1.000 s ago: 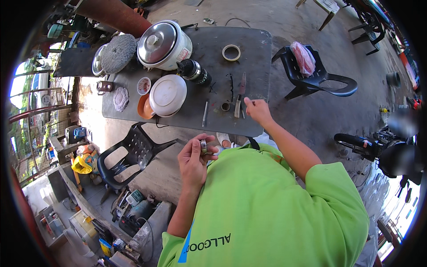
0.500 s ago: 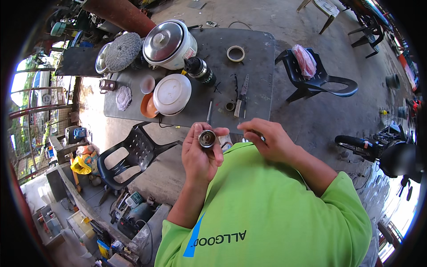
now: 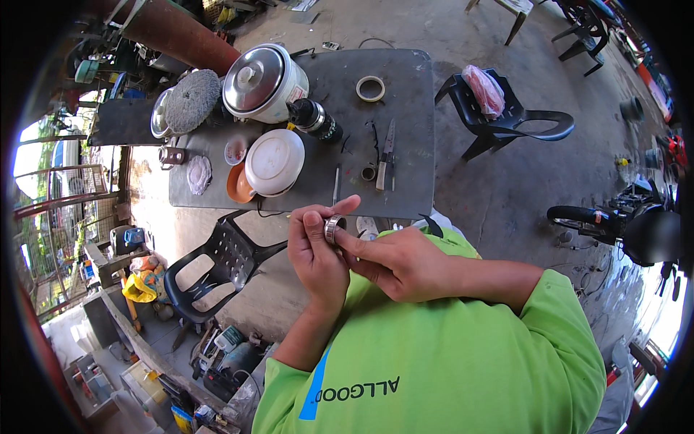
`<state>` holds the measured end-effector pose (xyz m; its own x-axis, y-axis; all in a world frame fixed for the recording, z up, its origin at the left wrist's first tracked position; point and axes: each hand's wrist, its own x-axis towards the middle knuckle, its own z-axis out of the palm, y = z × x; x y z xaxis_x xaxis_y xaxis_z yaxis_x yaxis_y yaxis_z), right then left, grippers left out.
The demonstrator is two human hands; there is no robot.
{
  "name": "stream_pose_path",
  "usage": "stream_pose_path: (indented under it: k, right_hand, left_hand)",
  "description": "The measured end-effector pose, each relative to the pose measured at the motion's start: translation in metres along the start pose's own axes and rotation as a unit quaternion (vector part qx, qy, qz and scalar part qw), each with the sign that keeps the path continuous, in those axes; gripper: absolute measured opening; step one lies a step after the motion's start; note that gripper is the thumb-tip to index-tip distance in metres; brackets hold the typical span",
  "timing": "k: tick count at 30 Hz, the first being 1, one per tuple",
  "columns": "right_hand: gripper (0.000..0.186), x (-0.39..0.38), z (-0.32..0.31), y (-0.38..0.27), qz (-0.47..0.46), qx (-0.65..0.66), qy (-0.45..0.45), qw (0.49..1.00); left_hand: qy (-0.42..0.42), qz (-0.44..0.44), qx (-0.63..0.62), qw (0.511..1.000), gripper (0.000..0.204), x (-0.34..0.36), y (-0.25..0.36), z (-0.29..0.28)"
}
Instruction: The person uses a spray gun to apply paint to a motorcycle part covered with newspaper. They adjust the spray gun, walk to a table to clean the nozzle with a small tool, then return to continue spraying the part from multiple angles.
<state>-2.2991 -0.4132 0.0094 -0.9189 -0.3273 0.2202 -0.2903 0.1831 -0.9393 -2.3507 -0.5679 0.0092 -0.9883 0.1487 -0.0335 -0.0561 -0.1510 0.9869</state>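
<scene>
1. While both hands meet before its near edge, a dark table (image 3: 412,123) stretches across the view, loaded mostly on its left half.
2. One black chair (image 3: 224,249) stands by the table's near left side; another, beyond the right edge, bears a pink plastic bundle (image 3: 483,92).
3. Toward the far left of the tabletop sits a white cooker (image 3: 267,83) under a metal lid.
4. Nearer, a black bottle (image 3: 316,120) stands just beside a round white dish (image 3: 275,161), which partly hides an orange bowl (image 3: 237,184).
5. Right of these lies a knife (image 3: 385,159), blade pointing away from the person.
6. Close together, the left hand (image 3: 318,249) clamps a metal ring between thumb and fingers, while the right hand (image 3: 408,267) has its index fingertip at it; whether that hand grips, I cannot tell.
7. Beyond the knife rests a tape roll (image 3: 359,90).
8. Smallest, the metal ring (image 3: 334,229) is held up off the table, before the person's chest.
</scene>
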Motion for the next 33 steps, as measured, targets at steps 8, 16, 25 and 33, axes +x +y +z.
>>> stream_pose_path:
  k: [8,16,25,33]
  right_hand:
    - [0.020,0.005,0.003,0.007,0.173,0.583,-0.059,0.792]
    - [0.015,-0.014,0.001,-0.011,0.109,0.335,0.179,0.918]
    - [0.013,-0.019,-0.012,-0.006,-0.007,0.082,0.256,0.963]
    - [0.038,-0.008,-0.017,-0.018,-0.118,-0.023,0.260,0.958]
  left_hand:
    - [0.011,0.165,0.108,0.980,0.023,0.001,-0.013,0.013]
    - [-0.023,-0.097,-0.242,0.965,0.029,0.007,-0.007,0.008]
    - [-0.040,-0.184,-0.301,0.935,0.028,-0.008,0.025,0.021]
    - [-0.078,-0.094,-0.184,0.975,0.029,-0.017,0.032,0.040]
